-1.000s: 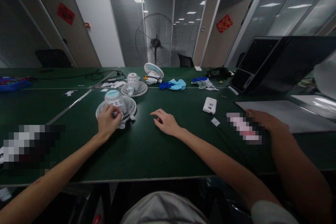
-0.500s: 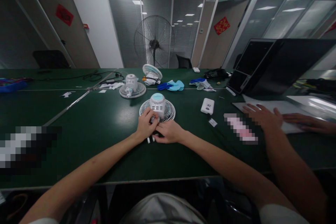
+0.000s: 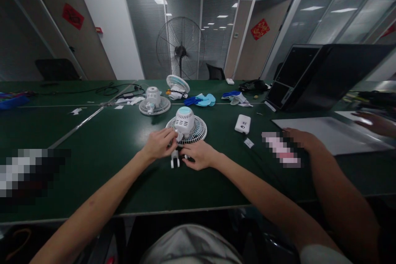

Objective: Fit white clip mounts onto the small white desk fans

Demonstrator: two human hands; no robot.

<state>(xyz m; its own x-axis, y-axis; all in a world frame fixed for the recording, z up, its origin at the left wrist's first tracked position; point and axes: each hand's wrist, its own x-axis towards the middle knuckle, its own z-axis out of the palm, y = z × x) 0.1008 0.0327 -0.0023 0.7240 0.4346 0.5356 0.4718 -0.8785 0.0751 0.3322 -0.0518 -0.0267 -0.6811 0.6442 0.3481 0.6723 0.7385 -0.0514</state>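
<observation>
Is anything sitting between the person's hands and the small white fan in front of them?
Nothing visible does. The left hand and right hand are already at the base of the small white fan, which lies grille-down on the green table.

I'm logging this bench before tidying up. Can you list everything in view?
small fans: three, white, on the table, one face down at the hands
floor fan: one, black, behind the table
blue blades: a few, far table centre
white box: one, right of the near fan
table: one, dark green
co-worker's hand: one, right, on the table
left hand: touching the near fan's base
right hand: beside that base
</observation>
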